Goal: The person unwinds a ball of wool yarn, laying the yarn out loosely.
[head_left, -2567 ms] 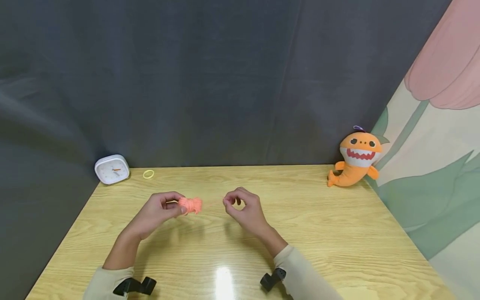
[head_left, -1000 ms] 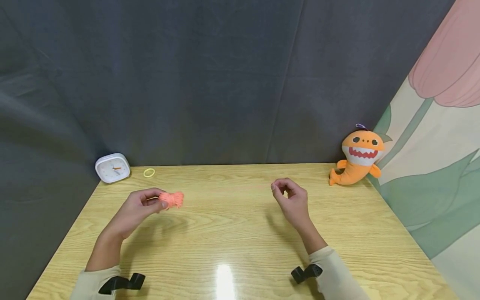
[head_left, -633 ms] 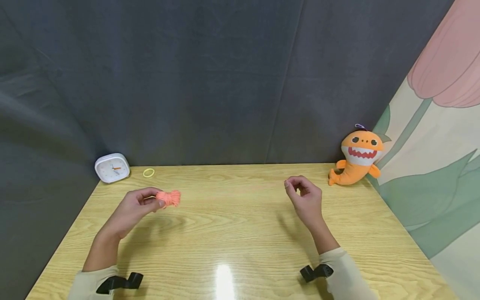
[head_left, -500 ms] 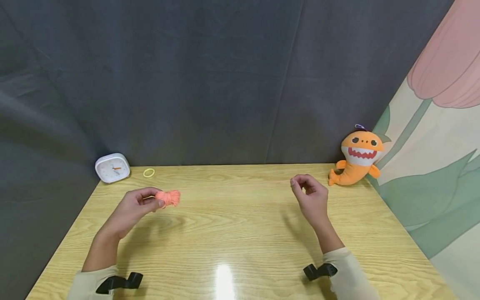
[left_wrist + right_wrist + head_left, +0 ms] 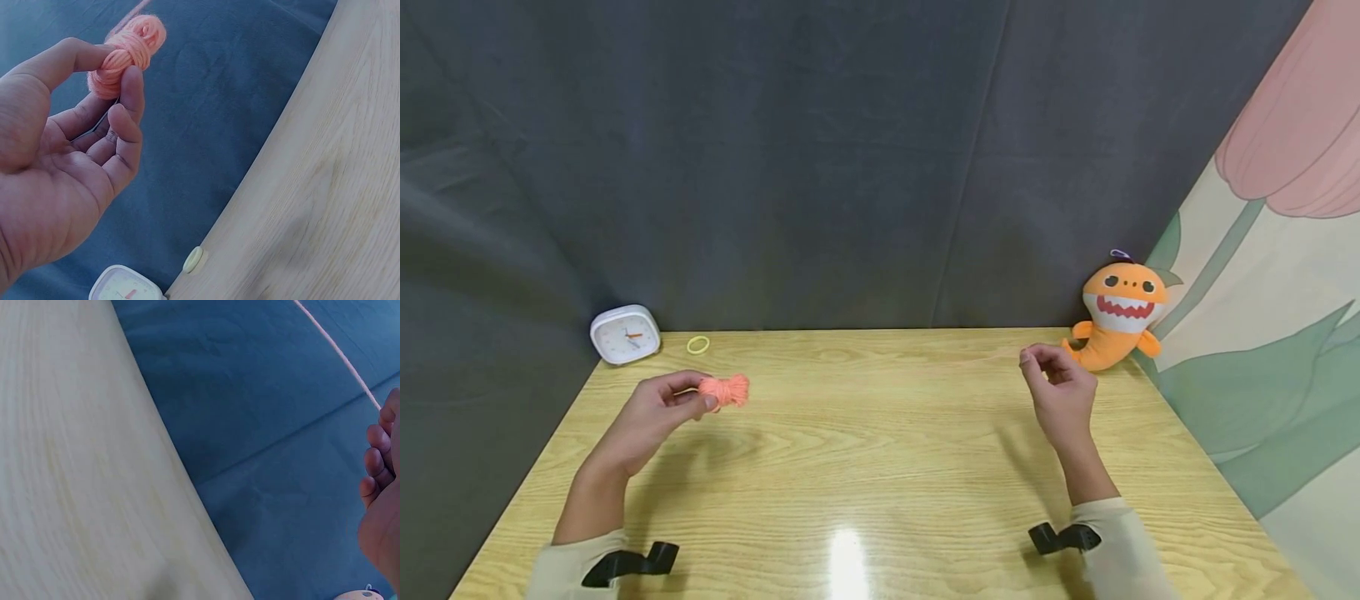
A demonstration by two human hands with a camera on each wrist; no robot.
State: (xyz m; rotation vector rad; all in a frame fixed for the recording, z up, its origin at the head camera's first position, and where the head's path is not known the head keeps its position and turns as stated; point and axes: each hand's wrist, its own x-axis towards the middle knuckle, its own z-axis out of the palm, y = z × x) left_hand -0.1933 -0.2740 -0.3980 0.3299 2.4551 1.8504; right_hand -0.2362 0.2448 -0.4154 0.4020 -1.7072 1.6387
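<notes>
My left hand (image 5: 651, 417) pinches a small bundle of coral yarn (image 5: 727, 390) between thumb and fingers, above the left part of the table. In the left wrist view the yarn bundle (image 5: 128, 53) is wound round its middle, and a strand leads off its top. At the right, in front of the plush toy, my right hand (image 5: 1062, 396) pinches the yarn's loose end. The strand (image 5: 340, 355) runs taut from those fingers in the right wrist view; in the head view it is faint against the wood.
A white clock (image 5: 625, 335) stands at the table's back left corner, with a yellow ring (image 5: 697, 345) beside it. An orange shark plush (image 5: 1116, 317) sits at the back right. Dark cloth (image 5: 820, 167) hangs behind the wooden table (image 5: 850, 467).
My right hand has moved far to the right, drawing out the strand. My left hand has shifted left with the yarn bundle, so the hands are much farther apart.
</notes>
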